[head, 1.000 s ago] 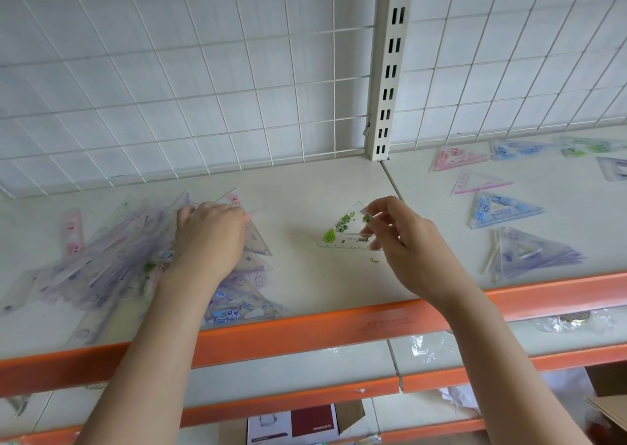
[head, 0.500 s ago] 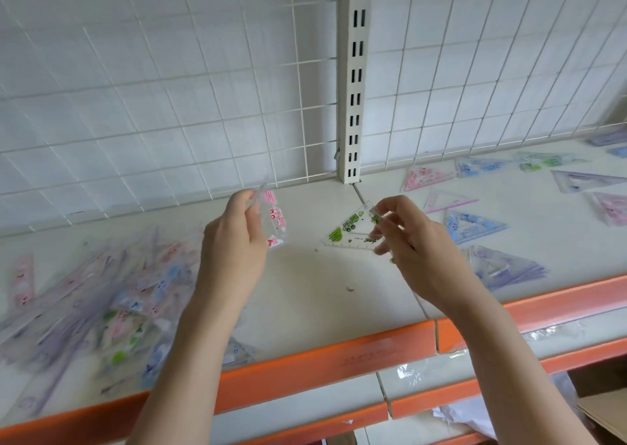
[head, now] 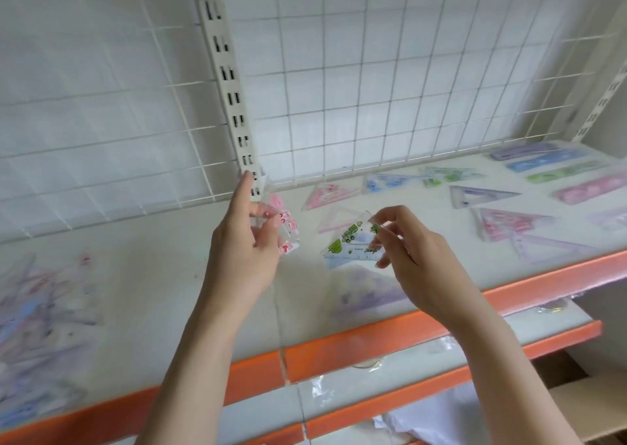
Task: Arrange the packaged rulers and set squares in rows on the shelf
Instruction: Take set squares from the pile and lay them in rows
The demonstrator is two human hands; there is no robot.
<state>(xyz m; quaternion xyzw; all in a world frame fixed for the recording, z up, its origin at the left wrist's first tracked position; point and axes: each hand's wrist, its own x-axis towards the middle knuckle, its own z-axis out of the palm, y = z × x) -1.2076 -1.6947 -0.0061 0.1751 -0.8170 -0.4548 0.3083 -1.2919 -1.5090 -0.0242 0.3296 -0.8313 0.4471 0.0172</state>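
Your left hand [head: 242, 251] is raised above the shelf [head: 169, 285], its forefinger pointing up toward the white slotted upright [head: 230, 91] at 12 o'clock, while the thumb and other fingers pinch a clear packaged ruler with pink print [head: 285, 225]. That pack stands nearly on edge in your grip, off the shelf surface.

Your right hand [head: 415, 258] is at 3 o'clock from the left, near it but apart. Its thumb and fingertips pinch the right corner of a packaged set square with green print [head: 349, 244], which hangs tilted above the shelf with its long edge lowest.

Beyond your right hand, from 1 to 3 o'clock, set squares already lie flat in rows: a pink one [head: 330, 195], a blue one [head: 390, 181], a green one [head: 448, 174], a purple one [head: 480, 196] and a larger pink one [head: 509, 224]. Further toward 2 o'clock, packaged straight rulers lie side by side: purple [head: 524, 151], blue [head: 546, 160], green [head: 565, 171], pink [head: 592, 189].

At 9 o'clock from your left hand a loose, blurred heap of unsorted packs [head: 37, 329] covers the left end of the shelf. A white wire grid [head: 373, 98] backs the shelf, and an orange front lip [head: 373, 342] runs along its near edge at 6 o'clock.
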